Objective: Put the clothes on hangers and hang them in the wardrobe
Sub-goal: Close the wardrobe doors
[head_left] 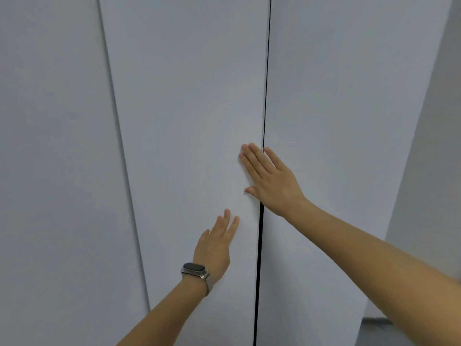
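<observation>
Plain white wardrobe doors fill the view. The middle door (187,121) meets the right door (349,108) at a thin dark gap (259,245) that widens slightly toward the bottom. My right hand (269,181) lies flat with straight fingers across that gap, its fingertips on the middle door's edge. My left hand (217,243), with a watch on its wrist, presses flat on the middle door just left of the gap and lower down. Neither hand holds anything. No clothes or hangers are in view.
A third white door panel (50,146) stands at the left. A white wall (429,171) runs along the right side, with a strip of grey floor (374,330) at its foot.
</observation>
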Action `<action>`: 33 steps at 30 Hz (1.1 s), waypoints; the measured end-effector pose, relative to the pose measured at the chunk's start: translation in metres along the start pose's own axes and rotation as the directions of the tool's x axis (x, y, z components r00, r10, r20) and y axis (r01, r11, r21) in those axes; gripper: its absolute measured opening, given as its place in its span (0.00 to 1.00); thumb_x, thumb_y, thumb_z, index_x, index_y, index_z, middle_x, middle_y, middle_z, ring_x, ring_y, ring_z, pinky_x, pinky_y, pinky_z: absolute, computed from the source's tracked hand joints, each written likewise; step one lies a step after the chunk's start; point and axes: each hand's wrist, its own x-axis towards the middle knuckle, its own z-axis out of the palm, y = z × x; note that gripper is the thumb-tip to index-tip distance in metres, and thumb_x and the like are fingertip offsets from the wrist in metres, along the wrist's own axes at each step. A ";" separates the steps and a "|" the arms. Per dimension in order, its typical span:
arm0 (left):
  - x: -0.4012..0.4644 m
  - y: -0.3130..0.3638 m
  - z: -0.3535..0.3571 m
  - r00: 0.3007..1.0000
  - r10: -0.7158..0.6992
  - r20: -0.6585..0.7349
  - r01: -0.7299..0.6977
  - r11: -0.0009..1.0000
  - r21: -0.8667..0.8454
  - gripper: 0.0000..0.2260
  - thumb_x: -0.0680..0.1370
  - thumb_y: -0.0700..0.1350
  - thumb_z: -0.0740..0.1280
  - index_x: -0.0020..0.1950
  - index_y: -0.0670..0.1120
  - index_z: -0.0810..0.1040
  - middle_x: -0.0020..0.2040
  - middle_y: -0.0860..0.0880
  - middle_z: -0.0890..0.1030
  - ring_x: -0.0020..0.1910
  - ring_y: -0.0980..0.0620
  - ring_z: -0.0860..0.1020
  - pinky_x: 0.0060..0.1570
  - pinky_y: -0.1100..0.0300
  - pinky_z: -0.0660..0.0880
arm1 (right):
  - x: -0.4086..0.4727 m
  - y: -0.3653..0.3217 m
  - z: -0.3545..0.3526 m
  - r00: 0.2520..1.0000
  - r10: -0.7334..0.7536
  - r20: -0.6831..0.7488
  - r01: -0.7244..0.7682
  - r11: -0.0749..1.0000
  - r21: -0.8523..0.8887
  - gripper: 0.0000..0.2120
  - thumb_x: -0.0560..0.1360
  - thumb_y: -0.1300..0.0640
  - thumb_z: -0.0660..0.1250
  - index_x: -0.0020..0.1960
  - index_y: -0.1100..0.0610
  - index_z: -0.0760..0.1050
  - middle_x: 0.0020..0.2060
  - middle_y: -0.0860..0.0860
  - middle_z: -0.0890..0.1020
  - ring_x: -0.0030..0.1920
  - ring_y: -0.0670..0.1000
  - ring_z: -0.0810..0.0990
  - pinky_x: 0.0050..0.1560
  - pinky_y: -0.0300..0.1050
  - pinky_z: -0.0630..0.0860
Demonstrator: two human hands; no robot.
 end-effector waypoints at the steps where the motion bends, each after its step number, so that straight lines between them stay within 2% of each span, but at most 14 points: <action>1: 0.004 0.000 0.002 1.000 -0.004 0.008 0.004 1.000 0.014 0.37 0.75 0.30 0.52 0.77 0.54 0.40 0.77 0.53 0.36 0.77 0.53 0.42 0.72 0.54 0.55 | 0.002 0.001 0.006 1.000 0.005 0.010 -0.005 1.000 -0.011 0.40 0.78 0.36 0.51 0.79 0.60 0.46 0.79 0.55 0.51 0.79 0.54 0.49 0.76 0.54 0.38; 5: 0.025 -0.005 0.014 1.000 -0.012 0.003 0.012 1.000 0.027 0.38 0.75 0.29 0.52 0.77 0.54 0.38 0.77 0.52 0.35 0.77 0.53 0.40 0.73 0.53 0.53 | 0.008 0.006 0.035 1.000 -0.004 0.027 0.005 0.999 -0.035 0.39 0.79 0.36 0.48 0.79 0.60 0.42 0.79 0.55 0.47 0.79 0.54 0.46 0.75 0.55 0.35; 10: 0.040 -0.006 0.027 0.999 -0.054 -0.002 0.054 0.998 0.022 0.42 0.73 0.27 0.54 0.75 0.56 0.34 0.73 0.55 0.30 0.73 0.56 0.34 0.75 0.52 0.51 | 0.016 0.008 0.068 0.999 -0.011 -0.040 0.013 0.999 0.035 0.37 0.80 0.38 0.50 0.79 0.60 0.45 0.78 0.55 0.48 0.79 0.54 0.47 0.77 0.55 0.40; 12: 0.049 -0.009 0.034 0.996 -0.040 -0.077 0.045 0.997 0.063 0.48 0.66 0.25 0.61 0.77 0.54 0.42 0.76 0.51 0.39 0.74 0.53 0.42 0.71 0.47 0.62 | 0.019 0.008 0.081 0.998 -0.025 -0.061 0.029 0.997 0.076 0.36 0.80 0.39 0.50 0.79 0.60 0.46 0.79 0.56 0.48 0.79 0.55 0.47 0.77 0.56 0.43; 14: 0.057 -0.016 0.044 0.992 -0.030 -0.119 0.044 0.992 0.119 0.52 0.54 0.24 0.67 0.75 0.50 0.58 0.75 0.47 0.59 0.72 0.49 0.61 0.58 0.46 0.76 | 0.022 0.008 0.093 0.997 -0.029 -0.075 0.039 0.991 0.128 0.36 0.81 0.40 0.52 0.79 0.60 0.46 0.79 0.56 0.49 0.79 0.56 0.47 0.77 0.58 0.46; 15: 0.060 -0.019 0.049 0.991 -0.027 -0.134 0.045 0.990 0.135 0.52 0.51 0.23 0.68 0.73 0.49 0.62 0.73 0.47 0.64 0.70 0.48 0.67 0.54 0.46 0.77 | 0.024 0.007 0.099 0.997 -0.029 -0.075 0.039 0.989 0.140 0.35 0.81 0.41 0.51 0.79 0.60 0.46 0.79 0.56 0.49 0.79 0.57 0.48 0.76 0.60 0.47; 16: 0.063 -0.021 0.053 0.989 -0.023 -0.144 0.043 0.990 0.136 0.52 0.51 0.23 0.68 0.72 0.49 0.63 0.73 0.47 0.67 0.69 0.47 0.68 0.54 0.45 0.77 | 0.025 0.007 0.105 0.997 -0.026 -0.071 0.036 0.989 0.143 0.34 0.81 0.41 0.50 0.79 0.60 0.46 0.79 0.56 0.49 0.79 0.57 0.48 0.76 0.62 0.48; 20: 0.073 -0.016 0.067 0.976 -0.048 -0.211 0.065 0.995 0.072 0.47 0.55 0.22 0.65 0.73 0.47 0.63 0.73 0.45 0.66 0.72 0.46 0.62 0.58 0.43 0.74 | 0.024 0.001 0.121 0.998 0.015 -0.065 -0.007 0.991 0.130 0.32 0.82 0.43 0.50 0.80 0.58 0.46 0.79 0.56 0.51 0.78 0.57 0.50 0.73 0.71 0.49; 23: 0.078 -0.008 0.070 0.965 -0.064 -0.253 0.058 0.998 -0.034 0.43 0.57 0.20 0.66 0.70 0.44 0.69 0.71 0.42 0.68 0.70 0.42 0.65 0.60 0.42 0.72 | 0.024 -0.005 0.125 0.996 0.047 -0.070 -0.034 0.986 0.166 0.31 0.83 0.44 0.52 0.79 0.58 0.49 0.78 0.55 0.54 0.78 0.58 0.52 0.72 0.72 0.50; 25: 0.080 -0.004 0.069 0.945 -0.067 -0.321 0.033 0.993 -0.111 0.39 0.58 0.20 0.67 0.67 0.43 0.73 0.70 0.42 0.71 0.69 0.42 0.67 0.63 0.42 0.68 | 0.024 -0.005 0.125 0.993 0.060 -0.101 -0.029 0.960 0.277 0.30 0.82 0.46 0.56 0.79 0.57 0.52 0.78 0.56 0.56 0.78 0.58 0.54 0.72 0.71 0.50; 27: 0.082 0.001 0.066 0.919 -0.022 -0.393 -0.074 0.971 -0.229 0.33 0.63 0.23 0.65 0.66 0.43 0.74 0.67 0.45 0.74 0.69 0.46 0.69 0.70 0.47 0.64 | 0.019 -0.001 0.121 0.983 0.114 -0.145 -0.030 0.876 0.481 0.29 0.81 0.49 0.60 0.78 0.58 0.55 0.77 0.57 0.57 0.77 0.58 0.54 0.74 0.67 0.49; 28: 0.084 0.006 0.063 0.909 0.029 -0.416 -0.164 0.942 -0.293 0.29 0.67 0.26 0.62 0.65 0.44 0.74 0.66 0.47 0.75 0.69 0.49 0.70 0.71 0.50 0.64 | 0.014 0.003 0.116 0.972 0.179 -0.155 -0.050 0.794 0.606 0.27 0.81 0.52 0.60 0.77 0.59 0.57 0.76 0.57 0.59 0.77 0.58 0.55 0.76 0.62 0.51; 30: 0.091 0.021 0.057 0.890 0.178 -0.420 -0.349 0.859 -0.375 0.22 0.71 0.32 0.57 0.63 0.43 0.76 0.62 0.47 0.78 0.65 0.52 0.72 0.67 0.56 0.68 | -0.006 0.010 0.106 0.928 0.354 -0.115 -0.125 0.587 0.800 0.22 0.80 0.58 0.60 0.73 0.58 0.63 0.70 0.54 0.63 0.73 0.55 0.61 0.75 0.49 0.59; 33: 0.110 0.052 0.051 0.797 0.482 -0.363 -0.602 0.678 -0.421 0.18 0.72 0.35 0.56 0.57 0.42 0.79 0.55 0.47 0.81 0.56 0.53 0.77 0.59 0.60 0.73 | -0.048 0.024 0.091 0.853 0.520 0.040 -0.271 0.376 0.886 0.17 0.77 0.64 0.59 0.64 0.56 0.69 0.58 0.49 0.69 0.59 0.47 0.71 0.64 0.38 0.67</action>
